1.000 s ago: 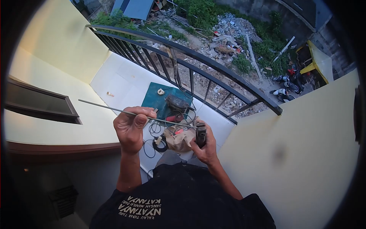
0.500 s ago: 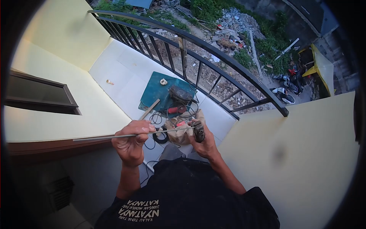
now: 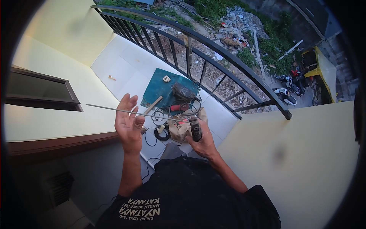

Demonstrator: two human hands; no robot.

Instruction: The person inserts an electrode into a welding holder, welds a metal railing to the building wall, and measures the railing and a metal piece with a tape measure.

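A thin grey rod point(image 3: 102, 107) runs from the left across to a dark holder point(image 3: 196, 129), which clasps its right end. My right hand point(image 3: 205, 142) is wrapped round that holder. Beside the rod, my left hand point(image 3: 128, 124) is raised with its fingers spread; whether the rod touches it cannot be made out. Beyond the hands, a brown paper bag point(image 3: 178, 131) lies on the white floor, with something red partly in it.
A green board point(image 3: 152, 89) bears a dark machine point(image 3: 183, 92), a red tool point(image 3: 179, 107) and a tape roll point(image 3: 166, 78). Nearby are a wooden strip point(image 3: 154, 105) and coiled black cable point(image 3: 162, 136). A black railing point(image 3: 213, 45) curves along the balcony edge.
My left hand has let go of the rod and opened its fingers. The rod's left end has risen, so it now slants more. My right hand keeps its hold.
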